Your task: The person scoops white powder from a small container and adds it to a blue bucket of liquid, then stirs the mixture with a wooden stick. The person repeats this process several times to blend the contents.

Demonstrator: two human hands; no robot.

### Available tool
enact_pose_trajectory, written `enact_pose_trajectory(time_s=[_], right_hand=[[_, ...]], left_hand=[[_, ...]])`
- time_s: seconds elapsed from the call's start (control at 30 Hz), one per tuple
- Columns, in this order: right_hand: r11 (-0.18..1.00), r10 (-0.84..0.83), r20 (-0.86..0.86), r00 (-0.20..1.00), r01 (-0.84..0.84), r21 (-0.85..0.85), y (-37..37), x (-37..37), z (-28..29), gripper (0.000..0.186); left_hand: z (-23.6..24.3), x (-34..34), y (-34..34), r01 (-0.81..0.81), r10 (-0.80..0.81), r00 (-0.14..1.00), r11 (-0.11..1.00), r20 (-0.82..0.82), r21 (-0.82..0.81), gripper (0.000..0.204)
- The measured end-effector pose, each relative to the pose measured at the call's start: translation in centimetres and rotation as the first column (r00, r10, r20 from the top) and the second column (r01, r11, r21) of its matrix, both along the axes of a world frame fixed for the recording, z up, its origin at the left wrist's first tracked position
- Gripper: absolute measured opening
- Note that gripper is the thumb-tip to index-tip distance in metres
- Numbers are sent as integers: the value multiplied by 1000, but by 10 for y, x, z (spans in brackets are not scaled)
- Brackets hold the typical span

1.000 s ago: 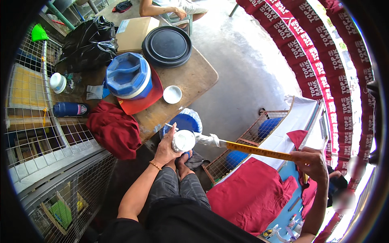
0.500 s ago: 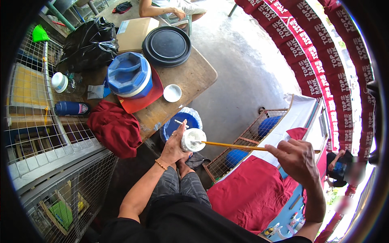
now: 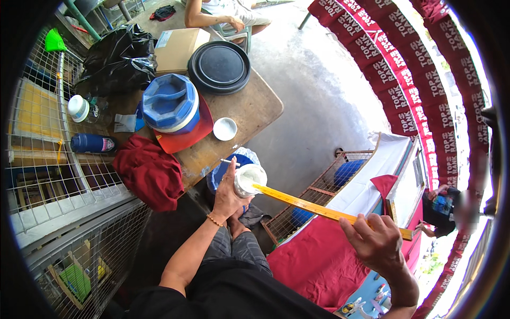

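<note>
Two hands are sharing the work: the left hand [image 3: 227, 198] is gripping a small white jar [image 3: 248, 181], its fingers wrapped around the jar's side and holding it up in front of the person's knees, just past the near edge of the tabletop [image 3: 249, 109]. A long yellow ruler [image 3: 326, 210] is reaching into the jar's open top with one end, slanting down to the right hand [image 3: 374, 243], which is closing its fingers around the ruler near its far end. A thin white stick [image 3: 230, 161] is poking out just beside the left thumb; whether the hand is pinching it cannot be told.

Behind the jar, below the tabletop edge, a blue bucket [image 3: 234, 162] is standing on the floor. On the tabletop, a small white lid [image 3: 224, 128] is lying near the edge, beside a blue-and-white container [image 3: 171, 103] that is sitting on a red plate [image 3: 186, 139]. Further back, a stack of black round lids [image 3: 219, 66] is lying next to a cardboard box [image 3: 180, 48] and a black plastic bag [image 3: 114, 61]. A dark red cloth [image 3: 149, 173] is hanging over the left corner. To the right, a wire cage [image 3: 319, 191] is standing beside a red cloth [image 3: 319, 260] lying below the right hand. Another person's arm [image 3: 212, 21] is resting at the far side.
</note>
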State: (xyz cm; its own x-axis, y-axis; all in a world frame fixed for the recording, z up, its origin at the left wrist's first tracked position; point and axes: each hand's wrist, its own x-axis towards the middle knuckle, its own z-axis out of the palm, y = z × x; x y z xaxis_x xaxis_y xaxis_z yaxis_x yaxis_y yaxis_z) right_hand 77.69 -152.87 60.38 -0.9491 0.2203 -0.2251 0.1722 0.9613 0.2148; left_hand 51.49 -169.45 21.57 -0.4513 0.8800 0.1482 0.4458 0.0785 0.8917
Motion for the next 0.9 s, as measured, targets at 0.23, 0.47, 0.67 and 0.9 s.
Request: enact_pose_trajectory(time_s=[0.23, 0.47, 0.67, 0.9], right_hand=[[998, -59, -14, 998, 60, 30, 2, 14, 38, 35], [967, -239, -132, 962, 248, 56, 3, 23, 62, 35], [905, -426, -165, 890, 421, -62, 13, 18, 38, 29], [838, -445, 90, 891, 450, -307, 31, 17, -158, 31]], left_hand=[[-3, -4, 8, -5, 4, 1000, 999, 12, 37, 146], [-14, -19, -2, -49, 49, 999, 999, 0, 15, 147], [-20, -37, -29, -85, 86, 996, 996, 38, -33, 147], [-19, -62, -62, -176, 174, 983, 984, -55, -36, 147]])
